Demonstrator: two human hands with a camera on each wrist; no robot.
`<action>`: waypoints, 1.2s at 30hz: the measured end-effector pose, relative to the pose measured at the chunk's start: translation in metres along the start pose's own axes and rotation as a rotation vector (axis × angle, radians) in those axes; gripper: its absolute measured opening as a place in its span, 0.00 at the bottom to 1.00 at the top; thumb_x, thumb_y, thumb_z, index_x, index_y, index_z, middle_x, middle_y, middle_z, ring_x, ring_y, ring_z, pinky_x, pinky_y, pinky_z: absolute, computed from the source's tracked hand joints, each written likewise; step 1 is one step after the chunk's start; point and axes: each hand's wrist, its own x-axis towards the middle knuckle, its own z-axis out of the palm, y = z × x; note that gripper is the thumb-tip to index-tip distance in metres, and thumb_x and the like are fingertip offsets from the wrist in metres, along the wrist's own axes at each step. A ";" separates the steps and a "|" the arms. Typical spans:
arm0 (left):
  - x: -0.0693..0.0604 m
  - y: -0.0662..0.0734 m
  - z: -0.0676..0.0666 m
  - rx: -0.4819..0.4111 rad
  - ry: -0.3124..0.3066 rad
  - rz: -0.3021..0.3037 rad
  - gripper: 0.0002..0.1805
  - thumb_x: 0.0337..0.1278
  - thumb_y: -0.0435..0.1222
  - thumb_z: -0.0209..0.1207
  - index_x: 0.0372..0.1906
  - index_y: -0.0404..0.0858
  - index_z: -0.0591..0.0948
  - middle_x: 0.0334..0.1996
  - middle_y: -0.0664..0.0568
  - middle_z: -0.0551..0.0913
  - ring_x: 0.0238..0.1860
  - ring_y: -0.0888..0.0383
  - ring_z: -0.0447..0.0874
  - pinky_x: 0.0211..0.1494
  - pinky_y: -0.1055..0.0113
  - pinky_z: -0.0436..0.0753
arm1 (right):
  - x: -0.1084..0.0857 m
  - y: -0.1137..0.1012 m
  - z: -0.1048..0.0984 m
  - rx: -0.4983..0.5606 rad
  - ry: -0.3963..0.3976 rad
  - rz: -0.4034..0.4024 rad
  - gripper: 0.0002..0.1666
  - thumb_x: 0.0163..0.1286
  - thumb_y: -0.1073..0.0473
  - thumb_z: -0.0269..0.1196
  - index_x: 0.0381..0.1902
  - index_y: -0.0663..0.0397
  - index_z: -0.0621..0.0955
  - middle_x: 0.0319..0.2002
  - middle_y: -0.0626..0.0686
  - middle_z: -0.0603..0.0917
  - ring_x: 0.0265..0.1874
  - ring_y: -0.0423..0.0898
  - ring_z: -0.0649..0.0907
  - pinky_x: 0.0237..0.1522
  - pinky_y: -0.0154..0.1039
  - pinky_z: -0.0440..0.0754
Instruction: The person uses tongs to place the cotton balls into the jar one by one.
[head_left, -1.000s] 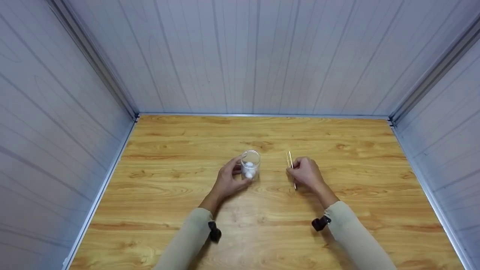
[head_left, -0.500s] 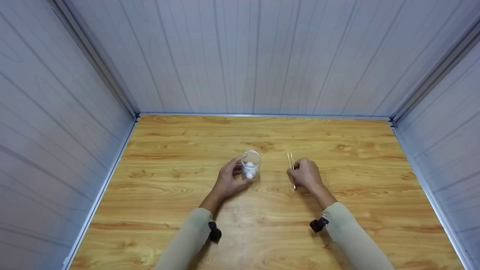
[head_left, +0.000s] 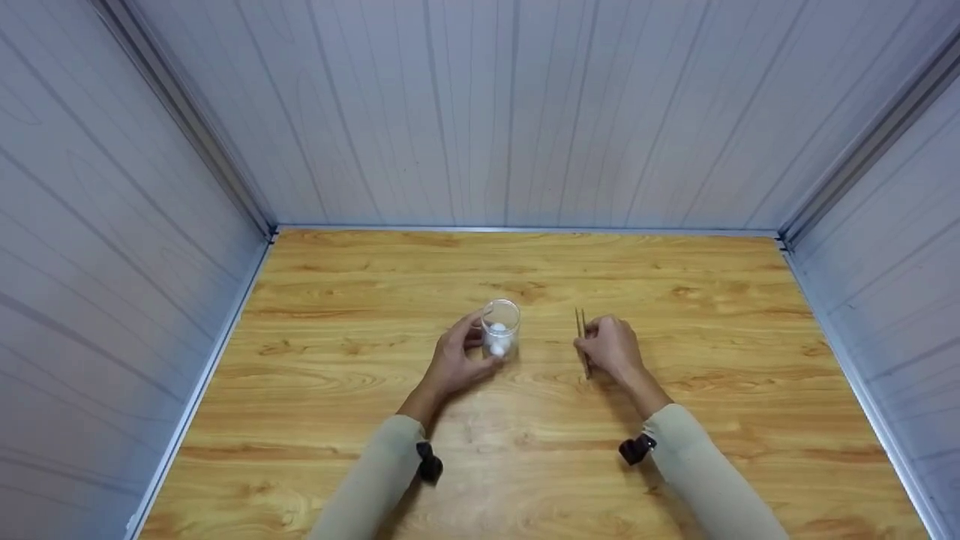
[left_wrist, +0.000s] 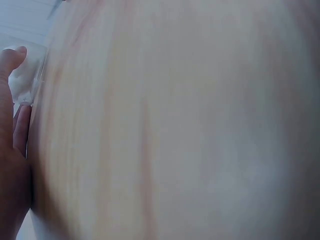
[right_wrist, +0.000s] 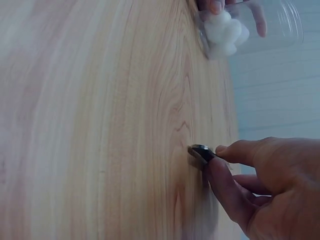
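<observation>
A clear glass cup (head_left: 511,318) stands on the table left of the tweezers, with several white cotton balls (head_left: 498,349) inside it. My left hand (head_left: 457,358) holds the cup from its left side, thumb in front and fingers behind. In the right wrist view the cotton balls (right_wrist: 223,33) lie in a pile at the cup's bottom. Metal tweezers (head_left: 580,322) are pinched between the thumb and fingers of my right hand (head_left: 613,349), low over the table. Their two prongs stand a little apart and point away from me. The tweezers' near end (right_wrist: 200,152) shows in the right wrist view.
The wood-grain table (head_left: 375,300) is bordered by pale panels: a back wall (head_left: 480,112), a left wall (head_left: 90,285) and a right wall (head_left: 900,300). A small dark device sits on each wrist.
The tweezers have turned slightly in my right hand, and their two prongs now show side by side. My right wrist has shifted a little to the left. The left hand and cup stay put.
</observation>
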 end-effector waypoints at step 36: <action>-0.001 0.007 -0.010 -0.035 -0.075 -0.040 0.53 0.57 0.33 0.82 0.86 0.35 0.67 0.68 0.34 0.85 0.72 0.39 0.86 0.80 0.47 0.88 | -0.023 -0.034 -0.021 0.049 0.029 -0.028 0.25 0.80 0.50 0.69 0.58 0.67 0.89 0.32 0.60 0.94 0.20 0.41 0.81 0.24 0.37 0.80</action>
